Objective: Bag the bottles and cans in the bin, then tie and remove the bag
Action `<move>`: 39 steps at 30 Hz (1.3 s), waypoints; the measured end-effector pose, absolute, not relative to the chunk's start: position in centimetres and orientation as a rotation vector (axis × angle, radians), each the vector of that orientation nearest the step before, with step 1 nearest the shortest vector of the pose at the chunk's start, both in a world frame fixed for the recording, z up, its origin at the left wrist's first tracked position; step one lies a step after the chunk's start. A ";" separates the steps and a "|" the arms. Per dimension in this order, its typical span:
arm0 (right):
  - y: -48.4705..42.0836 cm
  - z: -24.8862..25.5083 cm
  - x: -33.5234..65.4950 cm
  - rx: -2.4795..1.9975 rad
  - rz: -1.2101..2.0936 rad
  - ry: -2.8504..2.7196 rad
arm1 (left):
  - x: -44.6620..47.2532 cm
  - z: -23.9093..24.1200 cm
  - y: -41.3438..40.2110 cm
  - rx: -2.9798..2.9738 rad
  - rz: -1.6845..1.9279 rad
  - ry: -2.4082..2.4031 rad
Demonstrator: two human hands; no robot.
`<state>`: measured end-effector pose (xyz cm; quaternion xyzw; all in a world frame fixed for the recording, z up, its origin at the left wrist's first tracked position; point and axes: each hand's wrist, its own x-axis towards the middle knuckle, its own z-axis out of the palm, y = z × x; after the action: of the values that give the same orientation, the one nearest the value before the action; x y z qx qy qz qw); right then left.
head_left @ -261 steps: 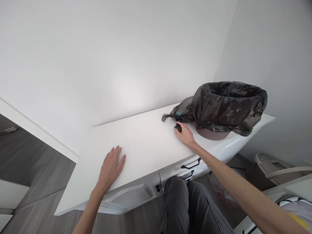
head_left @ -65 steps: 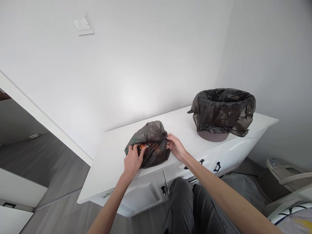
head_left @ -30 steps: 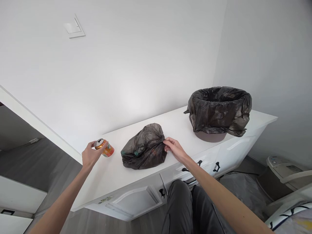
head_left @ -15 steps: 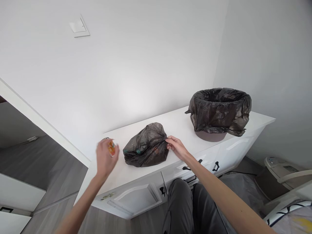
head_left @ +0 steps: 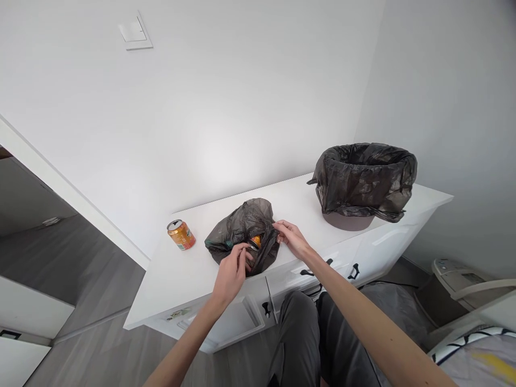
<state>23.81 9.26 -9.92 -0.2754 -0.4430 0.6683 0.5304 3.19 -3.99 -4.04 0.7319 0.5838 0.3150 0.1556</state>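
A filled black garbage bag (head_left: 229, 231) lies on the white cabinet top. Through its parted opening shows part of an orange can (head_left: 255, 242). My left hand (head_left: 233, 271) is at the near side of this opening, thumb and fingers closed on the thin plastic, some fingertips behind it. My right hand (head_left: 292, 238) pinches the gathered edge on the bag's right side. To the left stands an orange drink can (head_left: 181, 235), upright, with its top opened, apart from both hands.
A bin (head_left: 346, 221) lined with another black bag (head_left: 363, 183) stands at the right of the cabinet top (head_left: 161, 290). The wall rises directly behind. Dark handles (head_left: 353, 271) stick out from the cabinet front, close to my legs.
My left hand has let go of the drink can, leaving it standing at the left, and moved right to the bag. The bag's opening now gapes, showing a can inside. My right hand keeps its pinch.
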 end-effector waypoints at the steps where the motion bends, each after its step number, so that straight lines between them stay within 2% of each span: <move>1: 9.4 -10.1 23.8 -0.670 1.584 -1.072 | 3.2 -4.1 -3.4 2.055 0.908 1.731; 6: 9.8 -10.4 23.8 -0.682 1.585 -1.074 | 3.6 -4.5 -1.2 2.082 0.578 2.161; 9: 9.9 -10.5 23.8 -0.686 1.568 -1.087 | 4.3 -4.9 -0.6 2.176 0.457 2.255; 22: 9.4 -9.3 23.9 -0.711 1.531 -1.138 | 7.4 -6.0 3.0 1.855 1.018 2.165; 29: 9.2 -9.0 23.7 -0.700 1.497 -1.163 | 3.7 -6.6 -0.2 1.935 1.391 1.919; 33: 9.0 -9.3 23.8 -0.674 1.521 -1.156 | -1.2 -5.0 -3.9 1.953 1.375 2.015; 39: 8.9 -9.5 23.9 -0.638 1.527 -1.161 | -9.3 -1.7 -6.2 1.858 1.237 2.474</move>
<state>23.90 8.94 -9.52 -0.2675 -0.4867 0.6399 0.5311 -9.26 -6.16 -1.71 0.5551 0.7391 0.3695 -0.0950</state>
